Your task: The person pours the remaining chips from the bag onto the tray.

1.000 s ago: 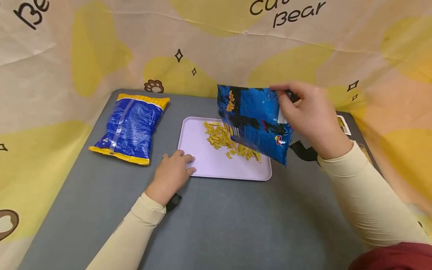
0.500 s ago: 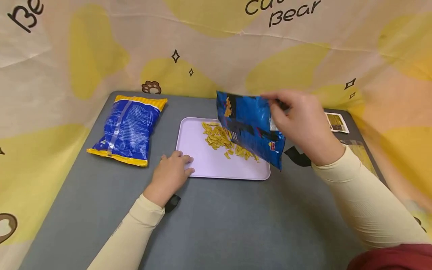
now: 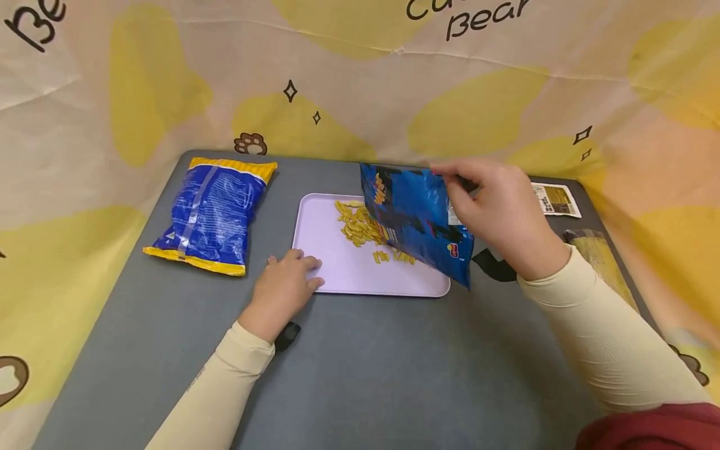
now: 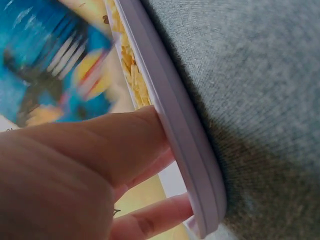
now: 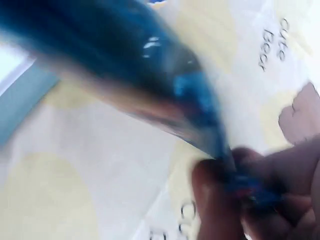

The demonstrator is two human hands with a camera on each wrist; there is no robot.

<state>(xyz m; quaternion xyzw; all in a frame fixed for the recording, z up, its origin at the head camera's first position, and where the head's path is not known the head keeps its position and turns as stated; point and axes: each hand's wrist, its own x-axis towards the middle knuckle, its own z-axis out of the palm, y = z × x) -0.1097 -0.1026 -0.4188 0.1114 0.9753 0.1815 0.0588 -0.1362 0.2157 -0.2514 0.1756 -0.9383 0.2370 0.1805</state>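
Observation:
My right hand (image 3: 503,209) pinches the top edge of a blue snack bag (image 3: 413,215), which hangs tilted over a pale purple tray (image 3: 326,250). In the right wrist view, thumb and fingers grip the crumpled bag (image 5: 175,90), which is blurred. Yellow snack pieces (image 3: 359,226) lie heaped on the tray, partly hidden behind the bag. My left hand (image 3: 287,287) rests on the tray's near left corner with spread fingers. In the left wrist view, the left thumb (image 4: 125,135) reaches over the tray's rim (image 4: 185,125), and another finger touches its corner.
A full blue and yellow bag (image 3: 210,215) lies left of the tray. To the right, a white-edged packet (image 3: 559,200) and a clear pack with yellowish contents (image 3: 599,259) lie near the grey table's edge. A printed cloth (image 3: 349,75) hangs behind.
My right hand has brought the blue bag lower over the tray and slightly left. The bag moves up and down a little; the left hand stays at the tray corner.

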